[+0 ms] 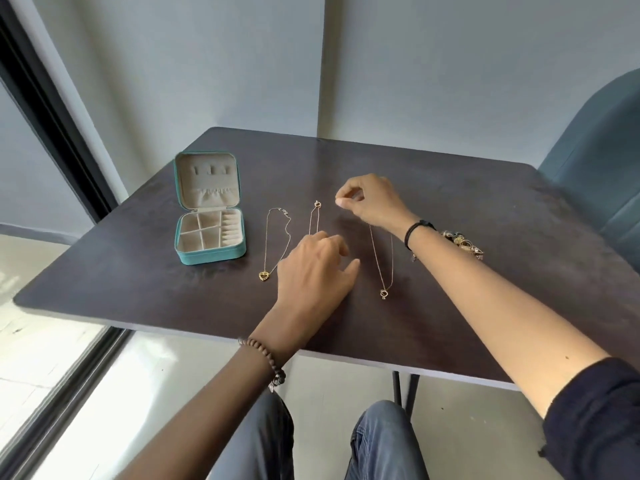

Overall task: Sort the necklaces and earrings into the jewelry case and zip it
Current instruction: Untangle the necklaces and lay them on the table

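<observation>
A teal jewelry case (207, 252) stands open at the table's left, its beige compartments bare and its lid upright. Three thin gold necklaces lie stretched out to its right. The left necklace (266, 244) ends in a heart pendant. My left hand (313, 268) rests over the lower part of the middle necklace (315, 216), fingers loosely curled; whether it holds the chain I cannot tell. My right hand (370, 199) pinches the top end of the right necklace (382, 268), whose round pendant lies on the table.
A small heap of gold jewelry (464, 245) lies behind my right forearm. The dark table (485, 306) has its front edge just above my knees. A teal chair (602, 174) stands at the far right. Glass door and frame run along the left.
</observation>
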Motion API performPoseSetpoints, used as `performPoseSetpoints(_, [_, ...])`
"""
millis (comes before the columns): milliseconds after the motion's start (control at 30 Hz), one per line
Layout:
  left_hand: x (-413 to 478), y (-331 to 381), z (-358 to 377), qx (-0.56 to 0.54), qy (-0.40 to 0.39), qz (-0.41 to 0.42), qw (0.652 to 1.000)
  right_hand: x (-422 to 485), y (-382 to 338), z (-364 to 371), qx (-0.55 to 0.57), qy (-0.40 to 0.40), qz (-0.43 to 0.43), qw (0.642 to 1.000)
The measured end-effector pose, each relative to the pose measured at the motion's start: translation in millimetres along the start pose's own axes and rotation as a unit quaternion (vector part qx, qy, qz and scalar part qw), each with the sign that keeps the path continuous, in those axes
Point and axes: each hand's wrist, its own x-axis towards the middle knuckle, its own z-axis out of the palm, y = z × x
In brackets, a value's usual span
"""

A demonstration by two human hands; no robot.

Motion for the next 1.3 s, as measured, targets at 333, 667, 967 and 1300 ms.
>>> performPoseSetpoints(333, [34,-49,-19,-0.032,0.024,-0.066,0.997,28,-21,28,-0.079,-0.091,-0.005,0.993])
performPoseSetpoints(667, [33,-67,-25,-0.054,0.039,-0.068,0.995,20,-37,26,-0.083,-0.078,0.022,0.993])
performPoseSetpoints(967, [36,-54,-31,-0.112,0.058,-0.010,0.992,-18,-64,-6,0.070,-0.076,0.023,0.994])
performPoseSetpoints(1300, [35,-20,-58,-0.470,-0.112,-0.082,0.872,-60,-90,-62,0.228,-0.061,-0.021,0.972])
